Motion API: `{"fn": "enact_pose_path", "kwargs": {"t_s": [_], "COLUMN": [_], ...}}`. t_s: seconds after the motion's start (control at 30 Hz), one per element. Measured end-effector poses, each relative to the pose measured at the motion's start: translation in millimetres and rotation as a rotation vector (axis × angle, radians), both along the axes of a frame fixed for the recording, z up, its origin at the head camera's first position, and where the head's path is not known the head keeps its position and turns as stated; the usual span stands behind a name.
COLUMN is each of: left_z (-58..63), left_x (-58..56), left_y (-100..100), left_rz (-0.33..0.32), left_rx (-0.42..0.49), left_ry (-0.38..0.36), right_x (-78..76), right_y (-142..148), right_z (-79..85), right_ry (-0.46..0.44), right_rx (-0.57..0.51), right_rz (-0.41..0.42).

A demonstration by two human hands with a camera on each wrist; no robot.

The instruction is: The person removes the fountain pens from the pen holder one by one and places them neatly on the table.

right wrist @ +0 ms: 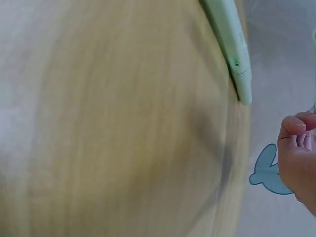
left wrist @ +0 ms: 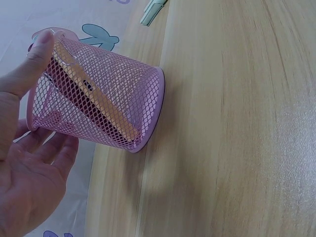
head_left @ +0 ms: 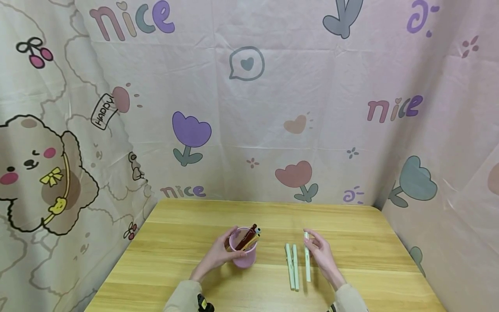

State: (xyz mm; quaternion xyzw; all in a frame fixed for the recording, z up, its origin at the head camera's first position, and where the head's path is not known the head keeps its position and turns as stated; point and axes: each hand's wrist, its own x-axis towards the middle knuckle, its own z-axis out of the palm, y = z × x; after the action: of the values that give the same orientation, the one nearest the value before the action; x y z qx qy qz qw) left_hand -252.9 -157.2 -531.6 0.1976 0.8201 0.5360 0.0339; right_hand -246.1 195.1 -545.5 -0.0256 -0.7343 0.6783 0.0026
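Note:
My left hand point(head_left: 216, 256) grips a pink mesh pen holder point(head_left: 244, 260), thumb on the near side and fingers round the far side of the rim. In the left wrist view the pen holder point(left wrist: 106, 91) shows its round base close to the tabletop. Inside lean a dark red pen point(head_left: 245, 239) and a yellow-orange one point(head_left: 251, 242). To the right, my right hand point(head_left: 322, 255) pinches a pale green marker point(head_left: 307, 268) near its upper end. Two similar markers, a left one point(head_left: 290, 266) and a right one point(head_left: 295, 268), lie side by side between the hands.
All of this is on a light wood-grain table point(head_left: 175, 225), with its far edge against a printed cloth backdrop point(head_left: 249, 130). Cloth also hangs along the left and right sides. One pale green marker point(right wrist: 232, 49) shows large in the right wrist view.

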Motion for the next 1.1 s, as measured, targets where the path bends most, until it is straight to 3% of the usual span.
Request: {"fn": "enact_pose_path", "kwargs": {"t_s": [0.7, 0.87, 1.1], "left_z": [0.4, 1.7, 1.9], "left_x": [0.6, 1.3, 1.7], "left_y": [-1, 0, 0], "left_rz": [0.001, -0.004, -0.005], "left_rx": [-0.003, 0.004, 0.013], "left_ry": [0.0, -0.009, -0.018], "right_x": [-0.4, -1.4, -1.7], "right_y": [6, 8, 11], "right_z": [-4.5, -5.8, -6.6], "right_ry": [-0.07, -0.078, -0.072], "right_rx": [-0.037, -0.044, 0.042], "right_rz": [0.068, 0.044, 0.024]}}
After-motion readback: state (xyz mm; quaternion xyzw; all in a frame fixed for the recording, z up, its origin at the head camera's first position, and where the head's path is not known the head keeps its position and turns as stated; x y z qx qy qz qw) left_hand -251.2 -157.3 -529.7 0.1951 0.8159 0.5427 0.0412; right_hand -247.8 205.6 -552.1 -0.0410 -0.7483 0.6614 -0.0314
